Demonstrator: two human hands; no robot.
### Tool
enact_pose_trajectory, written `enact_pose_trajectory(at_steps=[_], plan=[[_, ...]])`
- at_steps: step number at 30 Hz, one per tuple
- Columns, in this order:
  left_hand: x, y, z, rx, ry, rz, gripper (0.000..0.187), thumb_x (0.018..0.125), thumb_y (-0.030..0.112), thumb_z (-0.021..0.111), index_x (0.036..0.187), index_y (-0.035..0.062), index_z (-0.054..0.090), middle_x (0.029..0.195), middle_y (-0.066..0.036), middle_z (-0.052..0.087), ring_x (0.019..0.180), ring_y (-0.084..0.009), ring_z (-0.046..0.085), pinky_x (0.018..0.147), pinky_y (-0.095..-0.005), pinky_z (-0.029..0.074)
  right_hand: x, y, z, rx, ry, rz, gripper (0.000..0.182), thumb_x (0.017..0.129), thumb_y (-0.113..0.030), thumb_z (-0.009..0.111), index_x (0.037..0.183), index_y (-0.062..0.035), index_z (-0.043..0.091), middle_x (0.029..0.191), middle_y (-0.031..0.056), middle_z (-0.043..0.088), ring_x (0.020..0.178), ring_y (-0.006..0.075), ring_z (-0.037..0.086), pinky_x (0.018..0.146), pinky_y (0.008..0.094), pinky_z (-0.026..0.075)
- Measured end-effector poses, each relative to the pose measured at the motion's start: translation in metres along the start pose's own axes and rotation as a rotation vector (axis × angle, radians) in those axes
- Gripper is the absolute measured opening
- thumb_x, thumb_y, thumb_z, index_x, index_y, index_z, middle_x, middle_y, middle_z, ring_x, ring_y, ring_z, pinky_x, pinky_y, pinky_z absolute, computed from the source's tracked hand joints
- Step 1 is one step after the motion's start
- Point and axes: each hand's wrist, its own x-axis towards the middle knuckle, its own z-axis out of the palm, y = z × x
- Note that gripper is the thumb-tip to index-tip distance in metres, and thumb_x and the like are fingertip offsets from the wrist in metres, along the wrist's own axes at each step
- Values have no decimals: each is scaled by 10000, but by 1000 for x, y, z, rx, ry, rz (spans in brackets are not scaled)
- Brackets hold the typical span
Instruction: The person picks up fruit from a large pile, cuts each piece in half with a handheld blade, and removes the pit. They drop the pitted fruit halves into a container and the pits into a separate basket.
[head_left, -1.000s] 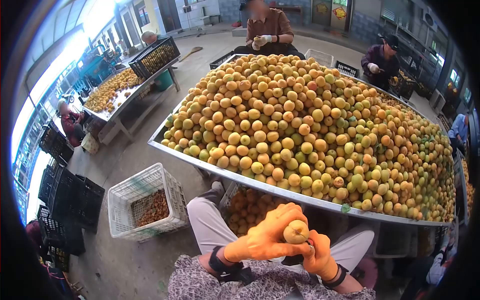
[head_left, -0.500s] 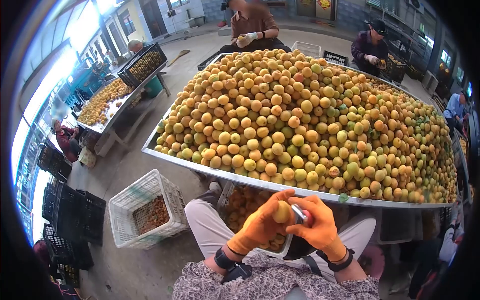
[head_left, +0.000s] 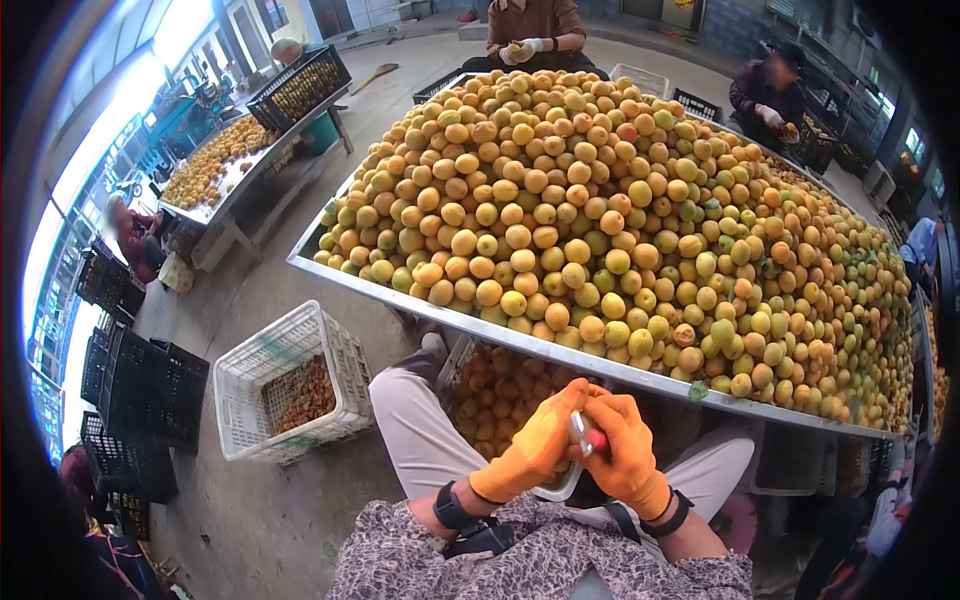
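My left hand (head_left: 535, 445), in an orange glove, is closed round an apricot, which its fingers and the other hand now hide. Against it, my right hand (head_left: 625, 450), gloved the same way, grips a small tool (head_left: 579, 431) with a shiny metal end and a red handle end. The tool's working tip is hidden between the hands. Both hands are over my lap, just in front of the metal-edged table (head_left: 480, 325) heaped with apricots (head_left: 560, 215). Under them, between my knees, a crate (head_left: 452, 362) holds more apricots.
A white plastic crate (head_left: 345, 345) with brown pits at the bottom stands on the floor to my left. Black crates (head_left: 150, 385) are stacked at far left. Co-workers (head_left: 535, 30) sit round the table. Another table (head_left: 225, 205) with fruit is at back left.
My hands have come closer together, and the apricot that showed in my left hand is now covered. The tool has turned more end-on. The view has shifted slightly.
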Motion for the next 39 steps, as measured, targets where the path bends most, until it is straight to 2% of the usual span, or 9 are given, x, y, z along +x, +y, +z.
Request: enact_pose_trajectory(at_steps=[7, 11, 13, 15, 17, 20, 23, 27, 39], plan=[[-3, -13, 8, 171, 200, 349, 448, 1027, 348, 349, 1214, -15, 533, 1018, -72, 614, 820, -109, 569, 766, -261, 468, -13, 3, 26, 112, 150, 135, 454, 867, -268, 685, 1222, -21, 548, 1062, 190, 561, 873, 367, 591, 753, 375, 489], [-12, -12, 2, 353, 288, 407, 406, 1034, 307, 365, 1237, -7, 522, 998, -58, 614, 783, -116, 561, 723, -257, 466, -19, 3, 44, 295, 227, 307, 443, 901, -291, 665, 1211, -2, 536, 908, 107, 576, 713, 204, 575, 639, 278, 439], [-13, -17, -1, 580, 332, 594, 394, 1036, 302, 372, 1256, 1, 502, 917, -32, 613, 728, -96, 537, 671, -247, 452, -13, 4, 47, 803, 295, 519, 446, 927, -342, 640, 1204, -6, 543, 801, 36, 573, 595, 116, 531, 537, 215, 392], [-11, -19, -6, 49, 306, 393, 315, 1026, 248, 429, 1246, 24, 458, 794, -6, 557, 668, -60, 475, 600, -218, 404, -3, -3, 24, 1173, 198, 695, 539, 944, -417, 588, 1274, 3, 517, 878, 78, 632, 573, 99, 525, 432, 191, 370], [-12, -9, -23, 237, 279, 418, 349, 1034, 379, 386, 1133, 58, 482, 766, -21, 548, 633, -92, 480, 576, -225, 406, 2, -8, 19, 1362, 245, 683, 598, 947, -402, 583, 1317, 51, 464, 1039, 152, 638, 613, 114, 549, 432, 189, 370], [-11, -1, -39, -375, 88, 168, 511, 993, 593, 300, 1001, 122, 497, 678, -54, 488, 523, -151, 387, 486, -268, 325, 2, -13, 10, 1437, 175, 644, 637, 928, -358, 622, 1338, 87, 424, 1158, 196, 603, 642, 128, 578, 427, 188, 370], [-14, -1, -52, -538, -5, 86, 557, 965, 640, 316, 972, 133, 546, 657, -62, 448, 525, -166, 353, 489, -281, 303, -2, -18, 6, 1293, 166, 539, 607, 892, -280, 674, 1309, 102, 453, 1080, 192, 638, 590, 121, 564, 420, 186, 365], [-19, -5, -59, -587, -29, 65, 480, 954, 601, 429, 956, 140, 562, 663, -50, 487, 535, -135, 401, 465, -260, 300, 2, -11, 13, 707, 171, 705, 481, 783, -29, 757, 1233, -23, 588, 782, -12, 614, 574, 16, 476, 503, 166, 366], [-23, 0, -45, -305, 77, 8, 708, 949, 693, 274, 860, 67, 592, 601, -15, 509, 499, -83, 417, 445, -214, 271, -5, -23, 24, 481, 116, 509, 288, 752, 26, 747, 1023, -26, 663, 823, -17, 579, 646, 35, 455, 606, 197, 407]])
